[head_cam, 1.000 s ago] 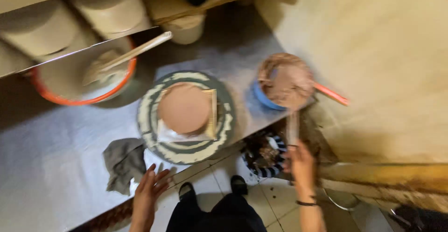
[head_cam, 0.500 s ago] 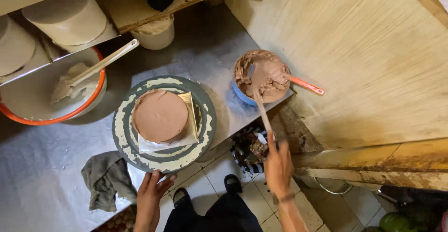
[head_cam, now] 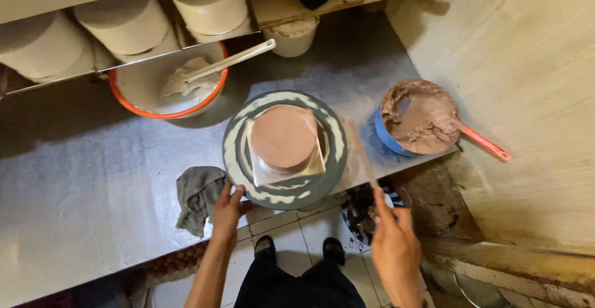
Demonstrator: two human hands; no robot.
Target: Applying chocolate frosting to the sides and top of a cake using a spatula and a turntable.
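A round cake [head_cam: 284, 136] with smooth pinkish-brown coating sits on a square board on a grey turntable [head_cam: 235, 154] smeared with white. My left hand [head_cam: 228, 212] rests its fingers on the turntable's near edge. My right hand [head_cam: 393, 246] is shut on a long, thin spatula [head_cam: 362, 153], which is blurred. Its blade points away from me and lies between the turntable and a blue bowl [head_cam: 381, 136]. The bowl holds brown frosting [head_cam: 418, 116] and an orange-handled tool [head_cam: 486, 144].
An orange-rimmed bowl [head_cam: 133, 106] of pale cream with a white spatula [head_cam: 232, 60] stands behind the turntable. A grey rag [head_cam: 195, 196] lies by my left hand. White tubs [head_cam: 211, 1] and a small cup [head_cam: 291, 38] line the back of the steel counter [head_cam: 93, 171].
The spatula has come out of the frosting bowl and swung left toward the turntable. My left hand has moved from beside the rag onto the turntable's edge.
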